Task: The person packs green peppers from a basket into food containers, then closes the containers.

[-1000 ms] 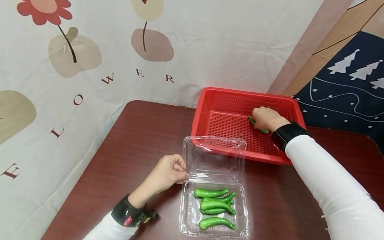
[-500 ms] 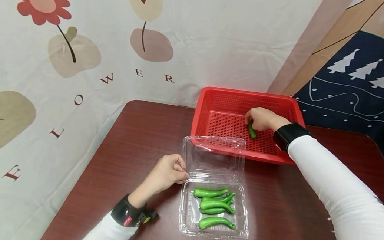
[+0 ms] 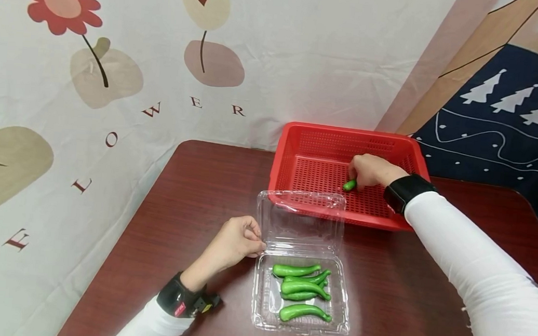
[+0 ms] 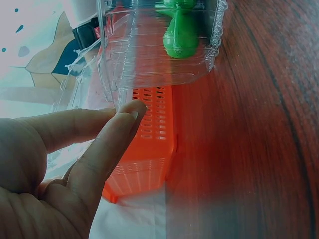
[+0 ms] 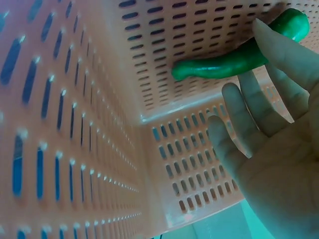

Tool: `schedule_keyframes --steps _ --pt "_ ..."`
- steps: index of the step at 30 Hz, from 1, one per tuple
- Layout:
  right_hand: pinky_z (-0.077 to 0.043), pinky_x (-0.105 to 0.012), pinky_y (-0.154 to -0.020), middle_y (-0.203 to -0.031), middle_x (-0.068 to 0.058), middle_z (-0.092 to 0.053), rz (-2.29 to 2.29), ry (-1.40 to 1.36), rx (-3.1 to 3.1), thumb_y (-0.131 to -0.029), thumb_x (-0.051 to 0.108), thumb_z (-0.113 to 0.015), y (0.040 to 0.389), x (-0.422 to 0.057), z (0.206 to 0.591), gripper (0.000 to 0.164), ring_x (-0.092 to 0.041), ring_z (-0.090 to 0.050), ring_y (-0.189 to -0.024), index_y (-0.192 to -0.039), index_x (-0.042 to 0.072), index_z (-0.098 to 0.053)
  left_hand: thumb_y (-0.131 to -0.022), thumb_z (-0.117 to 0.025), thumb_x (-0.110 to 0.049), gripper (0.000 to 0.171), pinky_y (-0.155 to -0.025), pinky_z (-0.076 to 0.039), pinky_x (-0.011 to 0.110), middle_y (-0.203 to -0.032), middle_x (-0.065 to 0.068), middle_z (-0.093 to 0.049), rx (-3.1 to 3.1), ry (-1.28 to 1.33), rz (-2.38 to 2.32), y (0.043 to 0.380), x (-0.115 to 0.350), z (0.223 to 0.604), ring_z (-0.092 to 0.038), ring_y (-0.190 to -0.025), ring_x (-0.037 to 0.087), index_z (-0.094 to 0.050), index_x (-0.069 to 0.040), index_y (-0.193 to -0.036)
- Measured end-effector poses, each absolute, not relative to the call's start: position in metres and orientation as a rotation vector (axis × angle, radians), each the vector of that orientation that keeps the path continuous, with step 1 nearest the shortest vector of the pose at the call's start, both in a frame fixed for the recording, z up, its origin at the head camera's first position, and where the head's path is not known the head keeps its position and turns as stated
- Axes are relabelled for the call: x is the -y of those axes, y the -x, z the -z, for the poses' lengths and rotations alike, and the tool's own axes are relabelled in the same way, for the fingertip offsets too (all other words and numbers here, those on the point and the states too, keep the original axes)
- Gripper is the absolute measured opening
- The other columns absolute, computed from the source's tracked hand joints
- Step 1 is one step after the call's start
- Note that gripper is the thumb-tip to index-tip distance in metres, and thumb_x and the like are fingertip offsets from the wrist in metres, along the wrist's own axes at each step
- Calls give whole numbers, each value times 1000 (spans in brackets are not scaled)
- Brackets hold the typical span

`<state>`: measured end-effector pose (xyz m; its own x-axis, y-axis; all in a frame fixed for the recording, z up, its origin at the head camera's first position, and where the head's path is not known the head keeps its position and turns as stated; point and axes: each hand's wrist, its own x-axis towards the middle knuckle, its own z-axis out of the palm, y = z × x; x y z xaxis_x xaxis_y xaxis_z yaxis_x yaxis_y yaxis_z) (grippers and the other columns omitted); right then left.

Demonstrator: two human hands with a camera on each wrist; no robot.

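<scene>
In the head view my right hand reaches into the red basket and holds a green chili pepper. The right wrist view shows this curved pepper between thumb and index finger, with the other fingers loosely bent beneath. My left hand pinches the left edge of a clear plastic clamshell box near its hinge, between thumb and forefinger. Several green peppers lie crosswise in the box's base, and its clear lid stands raised.
The box sits on a dark red wooden table, in front of the basket. Its raised lid overlaps the basket's front rim in the head view. Behind the table hangs a white printed cloth, with a dark blue patterned one at the right.
Inside the basket, my right hand has shifted slightly, and the pepper in its fingers has turned so one end points toward the front left. The left hand and the box have stayed put.
</scene>
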<state>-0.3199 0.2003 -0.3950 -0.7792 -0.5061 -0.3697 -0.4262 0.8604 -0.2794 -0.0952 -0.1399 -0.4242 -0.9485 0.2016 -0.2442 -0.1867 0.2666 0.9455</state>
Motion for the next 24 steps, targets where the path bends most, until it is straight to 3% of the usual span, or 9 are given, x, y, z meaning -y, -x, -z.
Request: schedule_keyframes --steps 10,18,24 --pt "-54 -37 -68 -81 -7 -68 306 763 -2713 -82 0 -83 313 -204 371 13 -26 -58 -74 -93 4 -76 -83 -76 13 21 -71 -67 40 -83 18 -76 -2225 -22 -1738 94 139 424 -74 -72 20 -58 5 -91" --pt "-55 -34 -61 -90 -11 -70 392 745 -2782 -89 8 -81 298 -203 347 17 -23 -60 -71 -103 4 -73 -83 -76 13 21 -69 -67 39 -82 17 -76 -2234 -36 -1733 94 140 423 -74 -72 20 -58 5 -92" --pt "-54 -34 -58 -80 -7 -65 487 810 -2831 -92 12 -79 282 -204 331 14 -19 -59 -56 -103 7 -72 -83 -75 13 21 -70 -67 39 -82 16 -76 -2237 -40 -1731 94 140 424 -74 -71 19 -58 5 -92"
